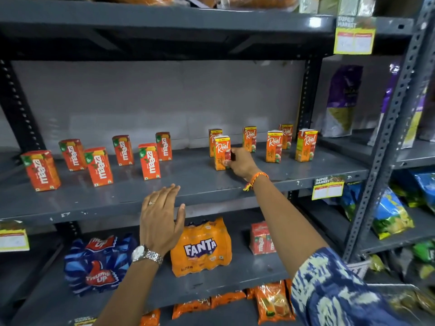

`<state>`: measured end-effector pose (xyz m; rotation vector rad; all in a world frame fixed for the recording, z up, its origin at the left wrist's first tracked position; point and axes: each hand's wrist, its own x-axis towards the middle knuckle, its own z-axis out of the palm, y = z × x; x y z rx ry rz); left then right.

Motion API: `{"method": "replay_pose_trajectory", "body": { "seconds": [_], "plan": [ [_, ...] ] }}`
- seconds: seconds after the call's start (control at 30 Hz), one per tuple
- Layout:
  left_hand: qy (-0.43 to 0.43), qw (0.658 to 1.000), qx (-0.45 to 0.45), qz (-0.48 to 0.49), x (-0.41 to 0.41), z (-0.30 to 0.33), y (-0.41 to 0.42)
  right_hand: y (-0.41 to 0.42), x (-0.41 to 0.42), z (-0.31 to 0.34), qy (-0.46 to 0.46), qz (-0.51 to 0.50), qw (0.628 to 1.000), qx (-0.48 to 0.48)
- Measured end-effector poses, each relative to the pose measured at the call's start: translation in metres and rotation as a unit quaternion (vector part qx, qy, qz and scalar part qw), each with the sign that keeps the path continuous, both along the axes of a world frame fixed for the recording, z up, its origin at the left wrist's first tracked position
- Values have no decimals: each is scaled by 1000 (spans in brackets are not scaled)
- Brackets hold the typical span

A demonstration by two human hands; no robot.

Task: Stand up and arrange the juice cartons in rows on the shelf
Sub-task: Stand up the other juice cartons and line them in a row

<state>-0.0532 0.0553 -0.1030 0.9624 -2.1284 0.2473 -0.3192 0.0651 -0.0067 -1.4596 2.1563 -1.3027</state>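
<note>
Several red Maaza cartons (98, 166) stand upright and scattered on the left half of the grey shelf (188, 184). Several orange Real cartons (274, 146) stand on the right half, also loosely spaced. My right hand (240, 164) grips the front Real carton (221, 152) from its right side; the carton is upright on the shelf. One more Real carton stands directly behind it. My left hand (161, 218) hovers flat with fingers together at the shelf's front edge, holding nothing.
The shelf below holds a Thums Up pack (98, 264), a Fanta pack (202, 247) and a Maaza multipack (261, 237). Upright metal posts (308, 95) frame the bay. Snack bags (390, 212) fill the rack to the right. A price tag (328, 187) hangs on the shelf lip.
</note>
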Motion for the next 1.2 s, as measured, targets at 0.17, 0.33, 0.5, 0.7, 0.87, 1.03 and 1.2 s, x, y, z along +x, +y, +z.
{"method": "replay_pose_trajectory", "body": {
  "seconds": [0.17,0.33,0.5,0.7,0.87,1.03,1.2],
  "plan": [
    [14,1000,-3,1,-1,-2,0,26,-16,1,-104,-55,980,-161],
    [39,999,-7,19,-10,-4,1,56,-64,-7,-23,-332,919,-209],
    [52,996,-8,76,-26,2,13,42,-90,1,-35,-259,962,-74],
    [7,999,9,33,-68,3,24,34,-100,-1,44,-187,979,-65],
    [18,999,11,48,-72,2,27,44,-92,-2,83,-144,985,-56],
    [8,998,13,60,-72,4,30,53,-89,-1,66,-139,986,-62],
    [21,998,17,63,-74,7,35,54,-87,-1,36,-141,987,-68]
  ]
}}
